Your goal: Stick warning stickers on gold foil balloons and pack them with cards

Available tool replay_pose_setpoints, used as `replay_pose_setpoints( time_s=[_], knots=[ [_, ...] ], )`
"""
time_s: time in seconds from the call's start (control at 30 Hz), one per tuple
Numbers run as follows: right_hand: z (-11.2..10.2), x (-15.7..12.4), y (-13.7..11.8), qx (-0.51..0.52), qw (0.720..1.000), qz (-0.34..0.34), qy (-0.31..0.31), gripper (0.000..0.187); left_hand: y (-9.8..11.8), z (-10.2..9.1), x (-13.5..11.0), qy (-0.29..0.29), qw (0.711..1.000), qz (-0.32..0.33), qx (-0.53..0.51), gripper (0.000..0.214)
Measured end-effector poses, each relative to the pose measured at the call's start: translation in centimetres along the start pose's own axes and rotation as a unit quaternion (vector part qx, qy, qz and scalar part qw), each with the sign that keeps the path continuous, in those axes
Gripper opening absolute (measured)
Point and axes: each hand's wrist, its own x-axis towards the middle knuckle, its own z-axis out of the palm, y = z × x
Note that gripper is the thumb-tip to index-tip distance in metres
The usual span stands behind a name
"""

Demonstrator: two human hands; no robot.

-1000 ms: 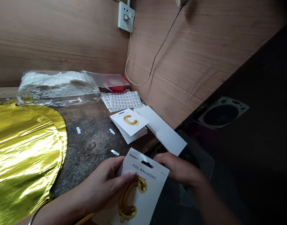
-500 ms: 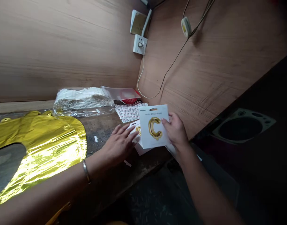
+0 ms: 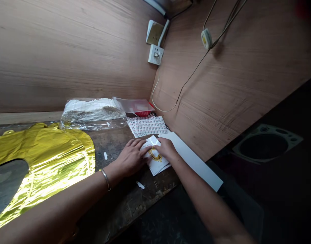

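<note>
A white foil balloon card [image 3: 156,164] printed with a gold letter C lies tilted on the dark table, and the edges of another card show beneath it. Its upper right edge is gripped by my right hand [image 3: 167,149], fingers bent and thumb over the front. My left hand [image 3: 132,157], with a bracelet at the wrist, rests palm down along the card's left side, fingers stretched out and touching it. A large gold foil balloon [image 3: 59,159] lies flat at the left. Long white card stock [image 3: 193,162] extends from under my right wrist.
Sheets of small printed stickers [image 3: 147,125] lie behind the cards. A clear plastic bag of white pieces [image 3: 94,113] and a red item [image 3: 142,113] sit against the wall. Small white cutouts [image 3: 140,185] dot the table. A cable runs from the socket [image 3: 155,55].
My right hand has brought the C card down and left onto the other card, exposing the long white card stock. My left hand stays beside the cards. The view has shifted slightly.
</note>
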Motion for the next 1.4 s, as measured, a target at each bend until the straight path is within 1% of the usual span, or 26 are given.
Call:
replay_pose_setpoints(
  time_s=[0.1,0.17,0.2,0.27,0.3,0.33,0.4,0.43,0.5,0.6,0.7,0.83,0.93,1.07,1.17,1.3,1.4],
  knots=[
    [-0.8,-1.3,-1.1,-0.041,0.998,-0.001,0.048,0.039,0.0,0.9,0.3,-0.013,1.000,0.012,0.016,0.034],
    [-1.9,-2.7,-0.5,-0.061,0.995,-0.010,0.076,0.046,0.0,1.3,0.3,-0.020,0.999,0.013,0.023,0.035],
    [-2.7,-3.6,0.5,-0.069,0.994,-0.011,0.082,0.047,-0.1,1.4,0.3,-0.022,0.999,0.014,0.025,0.037],
    [-4.1,-5.6,3.3,-0.084,0.993,0.012,0.079,0.047,-0.2,1.5,0.3,-0.025,0.999,0.015,0.027,0.038],
    [-4.7,-6.6,5.0,-0.092,0.993,0.031,0.069,0.052,-0.3,1.4,0.4,-0.027,0.999,0.015,0.028,0.039],
    [-5.0,-7.6,6.6,-0.098,0.993,0.050,0.052,0.060,-0.3,1.3,0.4,-0.028,0.999,0.016,0.028,0.039],
    [-5.2,-9.2,9.3,-0.103,0.992,0.073,0.011,0.075,-0.3,1.2,0.6,-0.031,0.999,0.019,0.028,0.039],
    [-5.0,-9.8,10.2,-0.104,0.991,0.079,-0.005,0.078,-0.3,1.2,0.6,-0.032,0.999,0.020,0.028,0.039],
    [-4.5,-10.5,11.0,-0.106,0.991,0.081,-0.023,0.078,-0.3,1.1,0.7,-0.033,0.999,0.021,0.027,0.039],
    [-4.2,-10.7,10.6,-0.107,0.991,0.076,-0.026,0.069,-0.3,1.1,0.8,-0.033,0.999,0.019,0.025,0.038],
    [-4.8,-10.5,10.1,-0.100,0.992,0.069,-0.025,0.059,-0.3,1.1,0.8,-0.034,0.999,0.015,0.023,0.038],
    [-5.8,-10.4,10.1,-0.091,0.994,0.057,-0.010,0.038,-0.3,1.0,0.9,-0.033,0.999,0.010,0.018,0.038],
    [-5.7,-10.4,10.1,-0.098,0.994,0.053,0.009,0.030,-0.2,0.8,1.0,-0.033,0.999,0.001,0.015,0.037],
    [-4.8,-10.4,9.6,-0.124,0.990,0.063,0.026,0.026,0.2,0.5,1.3,-0.032,0.999,-0.009,0.016,0.035],
    [-4.2,-10.6,9.2,-0.136,0.988,0.064,0.024,0.024,0.4,0.4,1.4,-0.036,0.999,-0.011,0.018,0.035],
    [-4.4,-10.8,8.9,-0.137,0.989,0.058,0.023,0.029,0.3,0.4,1.3,-0.042,0.999,-0.007,0.015,0.035],
    [-4.8,-10.9,8.9,-0.133,0.989,0.061,0.029,0.036,0.3,0.3,1.3,-0.043,0.999,-0.006,0.012,0.035]
  ],
)
